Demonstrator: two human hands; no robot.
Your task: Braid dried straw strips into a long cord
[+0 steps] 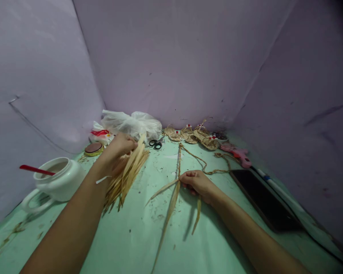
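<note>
My left hand (pixel 118 150) is closed around a bundle of dry straw strips (pixel 125 179) that fans down onto the pale green table (pixel 137 236). My right hand (pixel 196 182) is pinched shut on the end of a thin braided straw cord (pixel 179 160), where loose strips (pixel 170 207) trail toward me. The braid runs away from the hand toward the back wall, and a second length of cord (pixel 208 171) loops off to the right.
A white pot with a red stick (pixel 55 179) stands at the left. Behind are a plastic bag (pixel 131 123), black scissors (pixel 156 144), a round tin lid (pixel 93 148), small woven straw pieces (pixel 194 136) and a pink glue gun (pixel 237 154). A dark tablet (pixel 263 199) lies right.
</note>
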